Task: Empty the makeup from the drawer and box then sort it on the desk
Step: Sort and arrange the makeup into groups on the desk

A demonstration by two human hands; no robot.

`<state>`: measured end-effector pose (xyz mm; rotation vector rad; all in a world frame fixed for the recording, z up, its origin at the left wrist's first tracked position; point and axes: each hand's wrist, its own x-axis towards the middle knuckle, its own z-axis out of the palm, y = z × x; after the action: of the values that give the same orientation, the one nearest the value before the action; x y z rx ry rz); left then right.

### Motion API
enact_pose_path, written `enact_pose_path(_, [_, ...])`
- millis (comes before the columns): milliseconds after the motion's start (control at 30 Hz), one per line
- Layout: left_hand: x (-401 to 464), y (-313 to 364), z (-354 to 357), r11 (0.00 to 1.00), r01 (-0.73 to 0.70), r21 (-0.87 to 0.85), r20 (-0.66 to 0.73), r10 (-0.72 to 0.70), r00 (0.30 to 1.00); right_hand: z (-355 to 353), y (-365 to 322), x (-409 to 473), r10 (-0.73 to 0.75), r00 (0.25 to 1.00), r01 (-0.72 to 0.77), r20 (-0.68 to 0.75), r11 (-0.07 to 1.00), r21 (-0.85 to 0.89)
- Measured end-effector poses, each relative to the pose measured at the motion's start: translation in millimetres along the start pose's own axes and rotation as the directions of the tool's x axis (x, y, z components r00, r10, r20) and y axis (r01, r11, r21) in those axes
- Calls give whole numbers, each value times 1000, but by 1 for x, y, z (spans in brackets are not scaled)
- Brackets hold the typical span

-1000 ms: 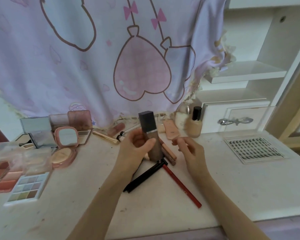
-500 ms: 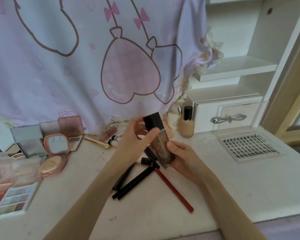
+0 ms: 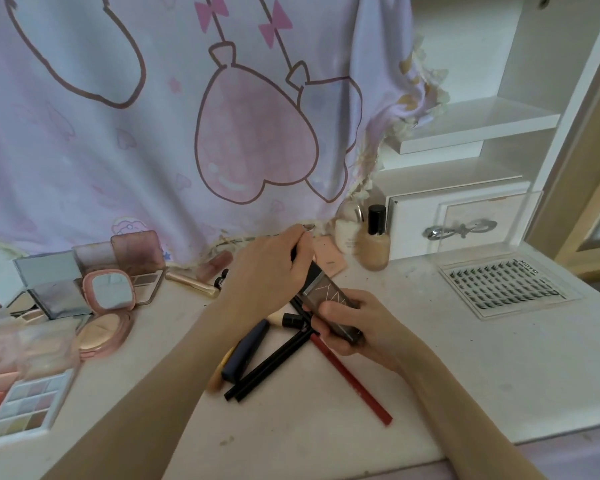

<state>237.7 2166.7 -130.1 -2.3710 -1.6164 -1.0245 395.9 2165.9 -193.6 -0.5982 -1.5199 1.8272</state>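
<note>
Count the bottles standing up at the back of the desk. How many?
2: a white round bottle by the curtain's edge, and a beige glass foundation bottle with a black cap right beside it, before the white drawer box. Others may hide behind the hands.

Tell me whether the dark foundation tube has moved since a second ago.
Yes. The dark foundation tube, then upright and left of the beige foundation bottle, now lies tilted lower and nearer the red pencil, gripped by both the left hand and right hand.

Foundation tube (image 3: 329, 308) now tilted, lower, in both hands.
</note>
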Motion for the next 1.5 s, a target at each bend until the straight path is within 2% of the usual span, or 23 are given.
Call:
enact_pose_path(167, [6,2,-4,1000,-11,4,2,11,1000,3,-1,0,-93,995,90,-46,994,-54])
enact_pose_path(567, [17,-9,1,991,4,-135,75,6,997,4,-3,4,-55,998,55,-4,998,17])
enact_pose_path(600, [19,-9,1,985,54,-165,79,-41,996,2,-3,3,-62,998,62,-1,998,13])
enact_pose_path(633, [23,-13,-3,962,159,-220,51,-151,987,0,-4,2,-68,998,68,10,998,9])
enact_pose_path(700, [35,-23,-20,860,335,-384,-86,-395,915,-8,-3,-3,-87,995,84,47,994,64])
enact_pose_path(733, [39,-28,-30,856,336,-393,-160,-423,892,-11,-3,-5,-98,994,90,49,987,134])
enact_pose_path(767, [41,-29,-37,888,317,-334,-198,-395,897,-12,-5,-7,-111,994,103,27,974,202])
enact_pose_path(833, [41,-24,-39,922,309,-232,-122,-343,931,-10,-9,-6,-121,990,137,-77,953,270])
enact_pose_path(933, [31,-21,-18,859,389,-334,39,-399,916,-5,-10,-4,-78,969,143,-236,951,275])
enact_pose_path(1033, [22,-29,3,799,451,-397,178,-415,892,-9,-5,1,-90,894,210,-440,950,232])
enact_pose_path(1133, [14,-28,19,809,463,-363,290,-374,881,-16,3,9,-103,677,166,-728,986,16])
enact_pose_path(1200, [11,-27,28,803,482,-351,316,-383,868,-20,7,12,-188,564,85,-804,982,-170])
enact_pose_path(1333, [10,-25,43,741,535,-406,346,-417,840,-29,12,15,-318,521,-84,-792,905,-418])
enact_pose_path(1500, [16,-14,63,834,476,-281,336,-379,862,-39,18,20,-422,489,-207,-763,794,-571])
